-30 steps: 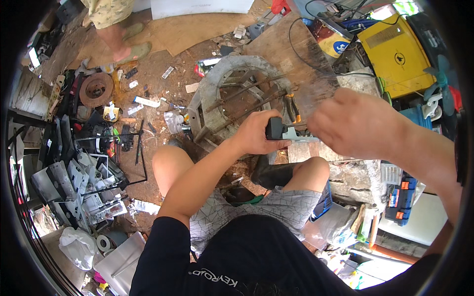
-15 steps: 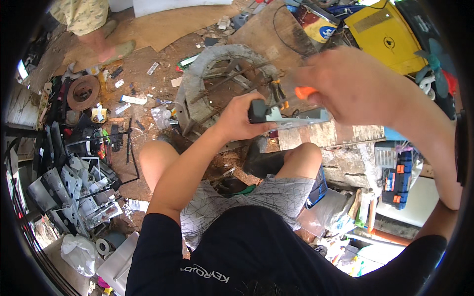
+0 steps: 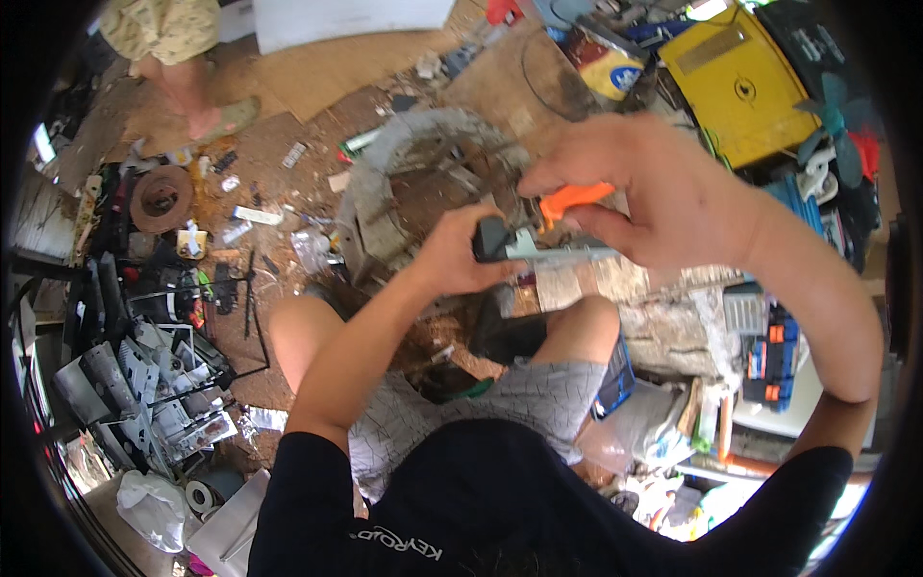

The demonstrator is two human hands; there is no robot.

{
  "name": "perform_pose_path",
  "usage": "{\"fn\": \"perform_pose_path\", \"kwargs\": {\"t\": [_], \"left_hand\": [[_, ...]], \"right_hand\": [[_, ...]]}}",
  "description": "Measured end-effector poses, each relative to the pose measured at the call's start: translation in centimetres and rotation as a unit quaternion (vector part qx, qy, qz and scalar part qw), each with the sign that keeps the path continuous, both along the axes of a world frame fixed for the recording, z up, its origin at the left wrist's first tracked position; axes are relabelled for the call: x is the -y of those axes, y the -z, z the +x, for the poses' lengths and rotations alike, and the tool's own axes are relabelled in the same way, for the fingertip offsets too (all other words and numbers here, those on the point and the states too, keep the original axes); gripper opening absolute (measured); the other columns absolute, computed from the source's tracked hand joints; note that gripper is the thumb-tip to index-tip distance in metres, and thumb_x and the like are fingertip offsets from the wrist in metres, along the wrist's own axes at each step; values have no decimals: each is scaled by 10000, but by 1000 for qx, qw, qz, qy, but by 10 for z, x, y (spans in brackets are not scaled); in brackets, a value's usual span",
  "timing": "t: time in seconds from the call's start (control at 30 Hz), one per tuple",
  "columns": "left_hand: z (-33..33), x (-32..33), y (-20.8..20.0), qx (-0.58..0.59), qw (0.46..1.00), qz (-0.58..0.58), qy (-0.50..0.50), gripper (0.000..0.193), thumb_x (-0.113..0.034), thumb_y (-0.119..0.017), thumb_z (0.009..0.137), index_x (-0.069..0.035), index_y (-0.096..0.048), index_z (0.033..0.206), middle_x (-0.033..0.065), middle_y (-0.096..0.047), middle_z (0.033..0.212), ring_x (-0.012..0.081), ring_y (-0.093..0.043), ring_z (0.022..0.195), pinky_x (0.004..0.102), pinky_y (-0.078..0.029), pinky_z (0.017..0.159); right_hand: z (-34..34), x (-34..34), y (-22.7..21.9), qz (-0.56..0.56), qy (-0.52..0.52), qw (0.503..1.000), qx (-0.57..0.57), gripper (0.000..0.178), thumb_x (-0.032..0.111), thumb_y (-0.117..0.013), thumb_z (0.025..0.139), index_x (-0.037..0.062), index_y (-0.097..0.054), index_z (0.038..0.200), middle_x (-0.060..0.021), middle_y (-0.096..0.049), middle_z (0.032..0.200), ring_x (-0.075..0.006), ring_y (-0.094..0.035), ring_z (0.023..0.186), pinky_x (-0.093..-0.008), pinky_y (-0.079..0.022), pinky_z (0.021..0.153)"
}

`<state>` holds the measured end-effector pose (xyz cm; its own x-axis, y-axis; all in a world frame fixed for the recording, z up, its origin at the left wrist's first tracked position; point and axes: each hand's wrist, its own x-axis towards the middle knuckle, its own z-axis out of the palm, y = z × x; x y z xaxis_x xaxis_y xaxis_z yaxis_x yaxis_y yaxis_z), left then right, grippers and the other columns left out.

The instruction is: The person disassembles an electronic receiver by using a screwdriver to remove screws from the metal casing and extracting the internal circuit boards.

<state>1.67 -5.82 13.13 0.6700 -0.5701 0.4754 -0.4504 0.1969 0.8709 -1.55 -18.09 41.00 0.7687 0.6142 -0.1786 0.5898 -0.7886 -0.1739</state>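
My left hand (image 3: 452, 252) is wrapped round a flat silver metal bracket (image 3: 553, 255) with a black block (image 3: 491, 238) on its left end, held above the work area between my knees. Just above the bracket, my right hand (image 3: 639, 188) is closed on an orange-handled tool (image 3: 577, 199). The tool's working end cannot be made out, so its exact kind is unclear. Beneath and beyond both hands lies a big grey round frame (image 3: 370, 192) with bars across it. The bracket's right end is partly covered by my right hand.
Scrap metal pieces (image 3: 154, 385) are heaped at the left, below a rusty disc (image 3: 161, 199). A yellow case (image 3: 738, 87) lies at the far right, and a blue toolbox (image 3: 774, 356) nearer on that side. Another person's foot (image 3: 226, 117) stands at the far left.
My right hand has moved slightly left, and more of the orange handle shows now, angled down toward the bracket. My left hand and the bracket have shifted slightly left and down.
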Motion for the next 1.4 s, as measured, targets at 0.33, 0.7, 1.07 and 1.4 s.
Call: {"fn": "perform_pose_path", "kwargs": {"t": [0.33,0.7,1.07,1.4], "left_hand": [[0,1,0,24,1000,2,-17,549,-258,-913,610,-64,-606,1023,105,-641,802,295,-631,701,349,-496,653],[2,0,3,10,1000,-21,15,483,-214,-902,631,-45,-589,957,63,-579,750,162,-515,656,303,-446,624],[3,0,1,28,999,-16,10,470,-248,-885,663,-38,-580,953,64,-543,711,182,-489,621,311,-436,599],[2,1,2,7,1000,-2,25,491,-249,-894,658,-49,-581,979,78,-569,748,196,-514,651,315,-447,625]], "right_hand": [[-9,11,-5,-25,8,999,23,340,209,-695,841,81,-600,1141,-137,-631,961,-370,-641,903,-469,-514,741],[-13,13,-7,-73,30,996,39,377,166,-692,821,68,-611,1176,-161,-629,1111,-358,-629,1000,-456,-504,808],[-16,-2,-12,-173,98,980,16,406,129,-696,813,83,-598,1204,-158,-631,1042,-358,-646,976,-470,-511,794],[-20,8,-7,-137,67,985,80,371,183,-664,842,100,-596,1198,-131,-652,911,-364,-656,870,-462,-516,744]]}}
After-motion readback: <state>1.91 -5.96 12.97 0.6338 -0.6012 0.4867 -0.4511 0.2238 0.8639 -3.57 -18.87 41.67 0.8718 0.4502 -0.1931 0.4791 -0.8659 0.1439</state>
